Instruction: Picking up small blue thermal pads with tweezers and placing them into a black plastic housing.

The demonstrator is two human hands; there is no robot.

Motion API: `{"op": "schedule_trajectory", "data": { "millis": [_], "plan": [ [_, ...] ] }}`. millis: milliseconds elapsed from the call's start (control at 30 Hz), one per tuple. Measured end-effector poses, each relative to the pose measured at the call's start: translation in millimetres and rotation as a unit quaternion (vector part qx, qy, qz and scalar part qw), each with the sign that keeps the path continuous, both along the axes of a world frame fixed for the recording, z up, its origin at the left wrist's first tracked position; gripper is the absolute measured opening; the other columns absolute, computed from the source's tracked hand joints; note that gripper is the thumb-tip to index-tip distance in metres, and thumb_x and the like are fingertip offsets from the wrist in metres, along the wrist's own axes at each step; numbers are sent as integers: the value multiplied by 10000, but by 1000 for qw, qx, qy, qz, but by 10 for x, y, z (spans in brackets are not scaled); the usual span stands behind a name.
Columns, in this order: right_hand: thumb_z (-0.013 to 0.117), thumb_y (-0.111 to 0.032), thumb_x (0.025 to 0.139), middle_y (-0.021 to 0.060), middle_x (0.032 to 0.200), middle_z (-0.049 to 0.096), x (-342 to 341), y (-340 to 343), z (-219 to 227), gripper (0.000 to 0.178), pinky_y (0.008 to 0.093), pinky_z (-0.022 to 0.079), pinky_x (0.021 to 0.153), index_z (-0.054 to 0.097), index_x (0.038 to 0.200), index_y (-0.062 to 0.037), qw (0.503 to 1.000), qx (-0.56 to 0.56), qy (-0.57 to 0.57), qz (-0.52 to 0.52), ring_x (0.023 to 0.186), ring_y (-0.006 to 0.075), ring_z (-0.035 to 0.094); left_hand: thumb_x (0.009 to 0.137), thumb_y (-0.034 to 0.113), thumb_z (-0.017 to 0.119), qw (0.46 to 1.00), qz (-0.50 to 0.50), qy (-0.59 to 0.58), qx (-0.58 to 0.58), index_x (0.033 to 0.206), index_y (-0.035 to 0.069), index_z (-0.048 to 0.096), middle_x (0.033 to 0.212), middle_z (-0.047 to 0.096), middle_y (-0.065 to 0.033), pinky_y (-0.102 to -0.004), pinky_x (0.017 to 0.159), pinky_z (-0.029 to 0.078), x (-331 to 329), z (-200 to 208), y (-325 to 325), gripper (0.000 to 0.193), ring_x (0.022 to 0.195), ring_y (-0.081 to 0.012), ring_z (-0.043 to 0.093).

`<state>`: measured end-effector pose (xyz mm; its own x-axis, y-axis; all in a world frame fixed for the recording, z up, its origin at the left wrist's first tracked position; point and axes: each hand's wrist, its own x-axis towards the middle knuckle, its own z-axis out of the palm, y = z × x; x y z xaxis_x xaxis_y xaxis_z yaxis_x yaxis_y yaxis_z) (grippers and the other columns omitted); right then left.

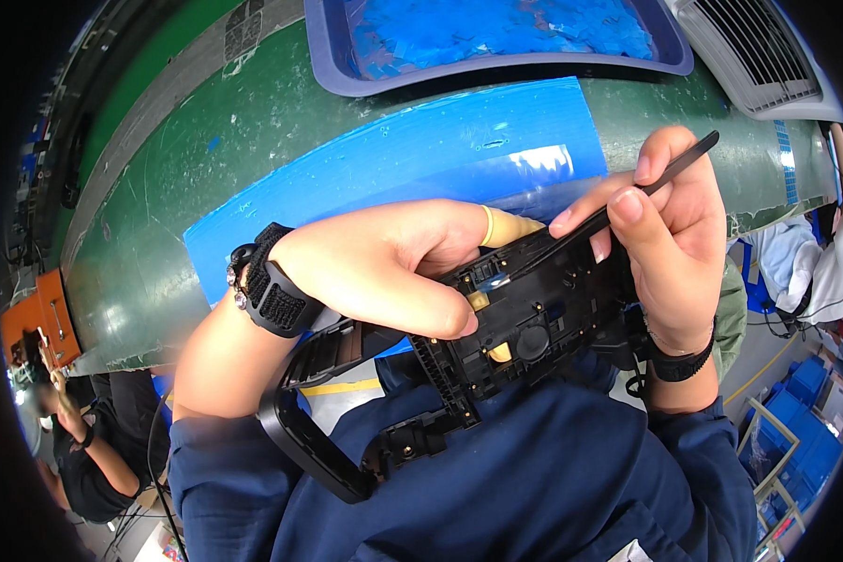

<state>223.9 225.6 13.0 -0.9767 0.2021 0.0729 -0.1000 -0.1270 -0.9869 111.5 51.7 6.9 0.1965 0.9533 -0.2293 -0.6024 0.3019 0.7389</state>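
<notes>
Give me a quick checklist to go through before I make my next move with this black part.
1. Black tool in hand: ok, held between thumb and fingers of the right hand.
2. Black part supported: ok, the left hand holds it with the thumb over its edge.
3. Tool's far end touching the part: cannot tell; it reaches over the part, but contact is too small to judge.
4. Yellow finger cot on: ok, on a left finger.
5. Part resting on the blue sheet: not ok, most of it is off the sheet, on your body's side.
</notes>
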Motion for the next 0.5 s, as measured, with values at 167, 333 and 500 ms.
{"op": "schedule_trajectory", "data": {
  "millis": [167, 333, 500],
  "plan": [
    [516, -156, 856, 143, 687, 603, 47, 31, 119, 240, 169, 400, 501, 301, 924, -75, 1000, -7, -9, -15, 630, 160, 594, 625, -7, 516, 999, -10, -16, -36, 1284, -94, 230, 1224, 446, -139, -301, 942, 335, -24, 116, 1, 724, 1103, -166, 441],
    [498, -150, 861, 156, 689, 614, 3, 521, 381, 203, 144, 360, 470, 315, 909, -75, 990, 30, 112, -77, 605, 146, 598, 735, -8, 538, 998, -37, -5, 51, 1329, -22, 179, 1210, 441, -65, -252, 880, 378, -56, 175, -17, 694, 1026, -95, 454],
    [478, -126, 871, 85, 735, 598, -603, 716, 742, 145, 159, 330, 541, 363, 948, -84, 981, 135, 125, -60, 602, 64, 510, 722, -64, 474, 986, -120, 36, 106, 1372, 27, 35, 1391, 190, -76, -282, 998, 223, -13, 153, -39, 790, 1232, -120, 222]
  ]
}}
